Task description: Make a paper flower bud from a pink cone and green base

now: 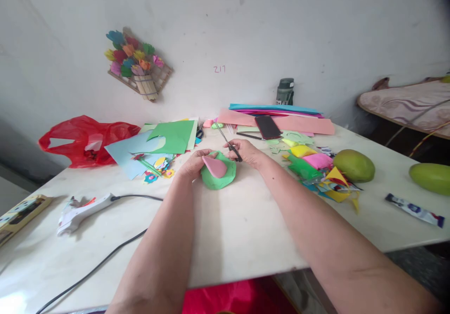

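A round green paper piece point(220, 183) is in my left hand point(197, 164), whose fingers pinch it at its left edge. On top of the green piece lies a pink paper cone point(215, 167), its point toward my left fingers. My right hand point(245, 152) is closed on a pair of scissors point(227, 140), with the blades pointing up and away to the left. The scissors are beside the upper right edge of the green piece. I cannot tell whether the blades touch the paper.
A glue gun point(84, 214) with a black cord lies at left. Green sheets point(174, 136), paper flowers point(158, 169) and a red plastic bag point(87, 136) are behind it. A phone point(267, 127) rests at the back. Clay packets point(309, 160), a green fruit point(353, 165) and a tube point(415, 209) lie right.
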`<action>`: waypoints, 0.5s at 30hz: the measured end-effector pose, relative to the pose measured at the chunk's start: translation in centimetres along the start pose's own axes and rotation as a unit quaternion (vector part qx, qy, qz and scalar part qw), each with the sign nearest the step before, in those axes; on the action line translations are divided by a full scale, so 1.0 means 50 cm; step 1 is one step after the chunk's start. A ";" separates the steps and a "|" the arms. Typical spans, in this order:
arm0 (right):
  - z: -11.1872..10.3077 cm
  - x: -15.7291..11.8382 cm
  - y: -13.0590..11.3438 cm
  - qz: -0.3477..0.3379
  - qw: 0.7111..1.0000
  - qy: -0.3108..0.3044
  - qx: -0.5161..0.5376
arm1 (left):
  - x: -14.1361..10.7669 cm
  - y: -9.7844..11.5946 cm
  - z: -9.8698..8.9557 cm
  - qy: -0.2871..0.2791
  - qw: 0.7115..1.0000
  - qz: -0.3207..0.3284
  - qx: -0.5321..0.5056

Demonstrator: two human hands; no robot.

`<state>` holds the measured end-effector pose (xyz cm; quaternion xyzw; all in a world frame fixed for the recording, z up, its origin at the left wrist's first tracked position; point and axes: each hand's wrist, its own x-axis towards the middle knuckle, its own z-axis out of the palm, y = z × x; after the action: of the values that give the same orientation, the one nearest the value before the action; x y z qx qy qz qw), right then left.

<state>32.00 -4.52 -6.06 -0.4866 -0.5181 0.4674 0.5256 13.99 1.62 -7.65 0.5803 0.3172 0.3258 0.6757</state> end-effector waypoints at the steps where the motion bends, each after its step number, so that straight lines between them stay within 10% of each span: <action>1: 0.002 0.002 0.001 0.000 1.000 0.015 0.001 | 0.004 -0.003 -0.001 0.011 1.000 0.006 -0.018; 9: 0.001 0.018 0.005 0.033 0.983 0.176 0.048 | -0.004 0.011 -0.008 -0.053 0.978 -0.057 -0.196; 15: 0.010 0.027 0.012 0.001 0.966 0.250 0.065 | 0.000 0.006 -0.001 0.030 0.984 -0.049 -0.169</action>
<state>31.56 -3.09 -6.56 -0.5532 -0.3385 0.3642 0.6684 13.93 1.67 -7.35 0.4313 0.3056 0.3583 0.7695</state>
